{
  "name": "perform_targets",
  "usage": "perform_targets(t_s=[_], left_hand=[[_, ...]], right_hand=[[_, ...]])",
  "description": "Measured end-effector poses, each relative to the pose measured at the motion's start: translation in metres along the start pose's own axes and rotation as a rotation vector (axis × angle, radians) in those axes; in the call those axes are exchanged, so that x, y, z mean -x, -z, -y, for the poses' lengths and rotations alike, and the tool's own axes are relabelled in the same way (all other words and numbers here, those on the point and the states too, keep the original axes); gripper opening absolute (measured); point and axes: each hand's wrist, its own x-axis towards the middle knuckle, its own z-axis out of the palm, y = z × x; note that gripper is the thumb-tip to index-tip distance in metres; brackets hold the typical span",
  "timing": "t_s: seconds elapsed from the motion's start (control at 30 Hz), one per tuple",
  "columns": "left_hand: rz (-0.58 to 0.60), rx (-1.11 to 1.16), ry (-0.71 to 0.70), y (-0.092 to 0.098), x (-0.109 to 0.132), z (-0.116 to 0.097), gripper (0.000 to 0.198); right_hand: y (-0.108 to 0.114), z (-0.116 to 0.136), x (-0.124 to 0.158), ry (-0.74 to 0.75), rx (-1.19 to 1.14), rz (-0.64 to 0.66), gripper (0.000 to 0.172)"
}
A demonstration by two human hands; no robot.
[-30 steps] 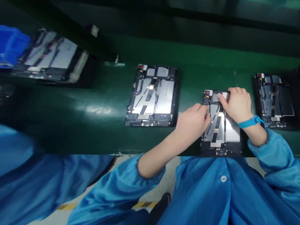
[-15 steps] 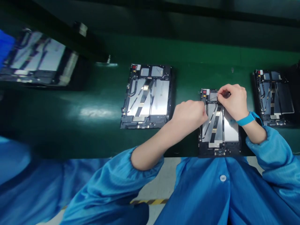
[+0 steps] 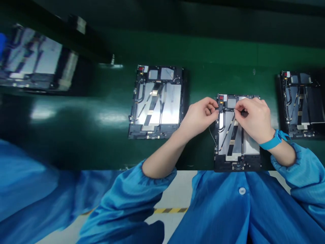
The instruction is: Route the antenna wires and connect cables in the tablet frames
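An open tablet chassis [image 3: 237, 134] with silver panels, flat ribbon strips and a black frame lies on the green belt under my hands. My left hand [image 3: 199, 117] pinches at its top left corner, and my right hand [image 3: 251, 118] pinches near the top middle. A thin black wire [image 3: 227, 109] seems to run between my fingertips, partly hidden by them. A thin loop of wire [image 3: 212, 137] hangs beside the chassis's left edge. My right wrist wears a blue strap [image 3: 273, 140].
Similar open tablets lie on the green conveyor belt [image 3: 76, 122], one to the left [image 3: 156, 101] and one to the right [image 3: 302, 105]. A blurred one [image 3: 33, 57] sits at the far left. A blue sleeve [image 3: 38, 189] shows at lower left, above a floor with striped tape [image 3: 170, 210].
My left hand has moved up to the chassis's top left corner, and a wire loop now shows beside that edge. The tablets on the belt have shifted slightly left and up in view.
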Motion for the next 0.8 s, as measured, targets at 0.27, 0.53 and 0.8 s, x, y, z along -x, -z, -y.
perform_targets(t_s=[0.27, 0.53, 0.8], left_hand=[[0.312, 0.218, 0.071, 0.022, -0.017, 0.002, 0.020], [0.239, 0.250, 0.150, 0.015, -0.013, 0.000, 0.017], [0.125, 0.277, 0.183, 0.006, -0.005, -0.003, 0.011]], right_hand=[[0.008, -0.002, 0.016, 0.007, -0.152, 0.101, 0.016], [0.004, -0.007, 0.021, -0.036, -0.245, 0.120, 0.017], [0.004, -0.011, 0.021, -0.033, -0.272, 0.089, 0.017]])
